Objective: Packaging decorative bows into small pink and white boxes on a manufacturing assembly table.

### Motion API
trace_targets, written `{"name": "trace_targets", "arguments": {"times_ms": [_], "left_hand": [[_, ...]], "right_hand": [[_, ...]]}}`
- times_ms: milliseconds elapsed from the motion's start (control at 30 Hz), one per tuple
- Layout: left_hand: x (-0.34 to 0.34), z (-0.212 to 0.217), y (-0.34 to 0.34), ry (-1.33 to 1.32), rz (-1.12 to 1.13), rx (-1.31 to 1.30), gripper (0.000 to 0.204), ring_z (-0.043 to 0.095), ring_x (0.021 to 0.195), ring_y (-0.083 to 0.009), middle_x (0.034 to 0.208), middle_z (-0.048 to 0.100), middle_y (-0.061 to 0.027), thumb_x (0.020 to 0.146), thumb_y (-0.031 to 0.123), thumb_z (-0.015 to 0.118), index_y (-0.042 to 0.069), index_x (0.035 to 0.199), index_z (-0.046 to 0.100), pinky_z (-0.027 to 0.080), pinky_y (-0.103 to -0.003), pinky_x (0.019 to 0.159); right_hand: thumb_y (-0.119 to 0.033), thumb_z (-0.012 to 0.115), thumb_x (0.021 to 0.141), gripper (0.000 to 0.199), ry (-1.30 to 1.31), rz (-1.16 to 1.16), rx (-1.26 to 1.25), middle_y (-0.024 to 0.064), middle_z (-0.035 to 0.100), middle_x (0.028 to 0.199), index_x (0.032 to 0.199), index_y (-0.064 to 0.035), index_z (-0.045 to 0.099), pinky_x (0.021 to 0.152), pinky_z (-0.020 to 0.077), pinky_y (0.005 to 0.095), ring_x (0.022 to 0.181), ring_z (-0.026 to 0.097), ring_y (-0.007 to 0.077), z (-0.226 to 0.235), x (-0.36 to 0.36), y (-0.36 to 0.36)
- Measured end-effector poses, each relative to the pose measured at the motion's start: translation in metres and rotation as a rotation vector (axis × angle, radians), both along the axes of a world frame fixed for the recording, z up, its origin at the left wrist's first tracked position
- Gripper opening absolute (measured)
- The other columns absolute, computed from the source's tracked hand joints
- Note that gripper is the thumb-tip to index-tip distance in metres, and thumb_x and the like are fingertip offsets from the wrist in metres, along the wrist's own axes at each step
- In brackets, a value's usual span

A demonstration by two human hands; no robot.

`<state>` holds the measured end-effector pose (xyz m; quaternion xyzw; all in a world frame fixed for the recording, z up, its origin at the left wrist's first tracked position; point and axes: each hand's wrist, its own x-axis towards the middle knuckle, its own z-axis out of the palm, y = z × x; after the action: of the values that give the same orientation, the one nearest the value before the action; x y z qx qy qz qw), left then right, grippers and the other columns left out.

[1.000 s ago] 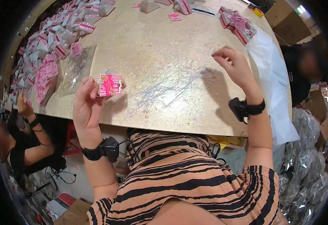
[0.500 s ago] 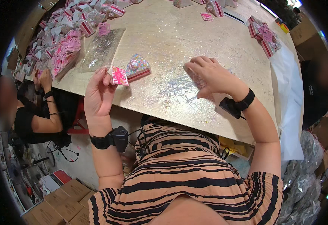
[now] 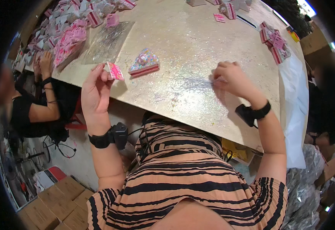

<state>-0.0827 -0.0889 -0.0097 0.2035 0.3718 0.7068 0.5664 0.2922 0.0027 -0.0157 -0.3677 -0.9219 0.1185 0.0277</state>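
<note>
Glitter-strewn tan worktable (image 3: 198, 46), stock piled along its far-left edge. Left hand (image 3: 94, 92) pinches a small pink packet (image 3: 114, 71) by its lower corner, above the near edge. Packet judged light, thin and flexible, film likely slippery; edge grip suits. Right hand (image 3: 232, 78) is curled closed on fine silvery strands (image 3: 192, 82).

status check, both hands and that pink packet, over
Left hand pinching small pink packet at table edge. Right hand closed on thin clear strands on the tabletop. Triangular packaged item beside packet, apart.

bare tabletop (image 3: 198, 42) ahead; wedge packet (image 3: 144, 63) left
</note>
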Motion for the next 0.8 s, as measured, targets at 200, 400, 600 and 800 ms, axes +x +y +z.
{"name": "trace_targets", "arguments": {"times_ms": [200, 400, 600, 800], "left_hand": [[0.006, 0.027, 0.01, 0.532, 0.026, 0.148, 0.015, 0.054, 0.068, -0.0104, 0.071, 0.056, -0.0035, 0.088, 0.006, 0.058, -0.005, 0.098, 0.06, 0.044, -0.022, 0.068], [0.048, 0.043, 0.033, 0.834, -0.057, 0.217, 0.016, 0.052, 0.067, -0.008, 0.079, 0.062, -0.0038, 0.085, 0.006, 0.061, -0.005, 0.096, 0.066, 0.041, -0.02, 0.066], [0.105, 0.055, 0.07, 1.088, -0.131, 0.556, 0.013, 0.054, 0.06, -0.0072, 0.072, 0.063, -0.0023, 0.085, 0.008, 0.063, -0.002, 0.09, 0.068, 0.042, -0.02, 0.056], [0.093, 0.07, 0.059, 0.861, -0.184, 0.35, 0.012, 0.054, 0.059, -0.005, 0.07, 0.062, -0.0013, 0.084, 0.011, 0.064, 0.0, 0.087, 0.068, 0.041, -0.018, 0.054]], "right_hand": [[-0.014, 0.065, 0.083, 0.019, 0.447, 0.006, 0.068, 0.0035, 0.063, 0.093, 0.099, -0.0025, 0.064, 0.076, 0.0426, 0.0275, 0.085, 0.056, 0.013, 0.086, -0.004, 0.021], [-0.012, 0.054, 0.088, 0.028, 0.659, 0.035, -0.3, 0.0094, 0.065, 0.089, 0.112, 0.0017, 0.059, 0.061, 0.0497, 0.0249, 0.068, 0.061, 0.0134, 0.115, -0.048, 0.013], [-0.006, 0.053, 0.087, 0.047, 1.001, 0.211, -0.971, 0.0125, 0.063, 0.087, 0.132, 0.004, 0.042, 0.051, 0.0464, 0.0205, 0.064, 0.061, 0.0101, 0.104, -0.087, 0.018], [-0.013, 0.06, 0.086, 0.045, 1.014, 0.105, -0.825, 0.0091, 0.064, 0.085, 0.127, 0.0, 0.046, 0.058, 0.0489, 0.0222, 0.069, 0.061, 0.0109, 0.087, -0.111, 0.02]]}}
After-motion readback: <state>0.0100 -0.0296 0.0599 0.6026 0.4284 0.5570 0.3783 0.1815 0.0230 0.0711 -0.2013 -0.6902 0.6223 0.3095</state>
